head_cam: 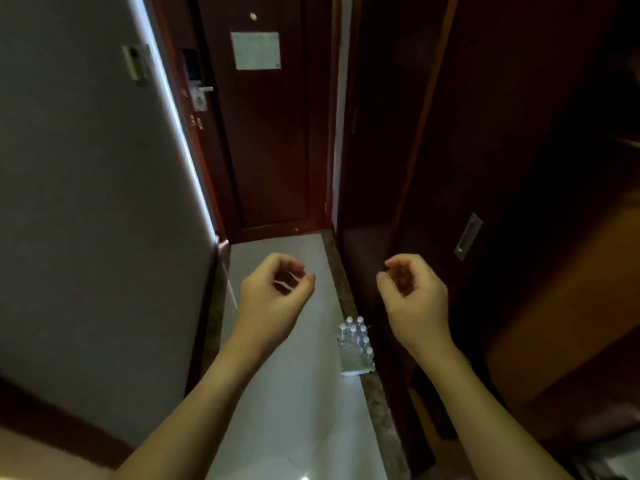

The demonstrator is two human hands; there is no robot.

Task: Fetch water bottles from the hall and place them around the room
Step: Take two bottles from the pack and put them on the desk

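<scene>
A plastic-wrapped pack of several small clear water bottles with white caps [356, 344] stands on the pale tiled floor [294, 393], against the right-hand skirting. Part of the pack's wrap lies flat where bottles are gone. My left hand [273, 292] hovers in the air over the floor, left of the pack, fingers loosely curled and holding nothing. At the same height to the right, my right hand [412, 299] hangs in front of the dark wooden panel, also loosely curled and holding nothing. Neither hand touches the bottles.
A dark red wooden door [270, 140] with a posted notice and a lever lock closes the far end of the narrow hall. A white wall [86, 202] runs along the left. Dark wooden sliding panels with a recessed metal pull [467, 237] line the right.
</scene>
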